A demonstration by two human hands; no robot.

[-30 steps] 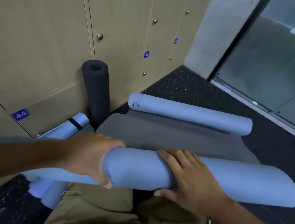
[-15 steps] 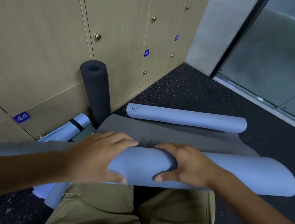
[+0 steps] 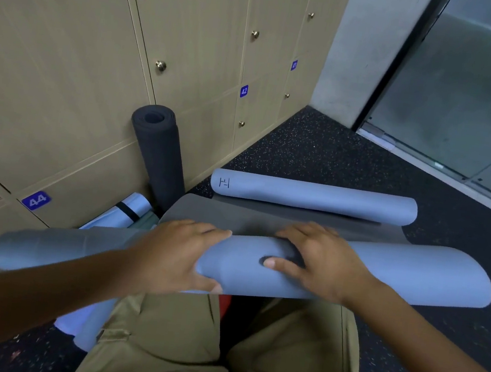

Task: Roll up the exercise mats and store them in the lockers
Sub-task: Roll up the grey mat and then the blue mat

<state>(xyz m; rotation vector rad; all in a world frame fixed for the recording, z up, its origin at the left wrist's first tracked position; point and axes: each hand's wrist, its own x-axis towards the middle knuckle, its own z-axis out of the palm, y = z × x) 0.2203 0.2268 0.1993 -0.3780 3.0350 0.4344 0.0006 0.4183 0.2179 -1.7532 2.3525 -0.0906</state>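
Rolling the soft blue-grey foam exercise mat on the floor beside the wooden lockers | left hand and right hand are gripping mid-roll | foam is denting (light, springy; likely unrolling if released) | gripping centre evenly.

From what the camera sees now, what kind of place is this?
Probably a gym or fitness studio changing area: numbered wooden lockers, rolled exercise mats such as the black mat against them, and speckled rubber floor.
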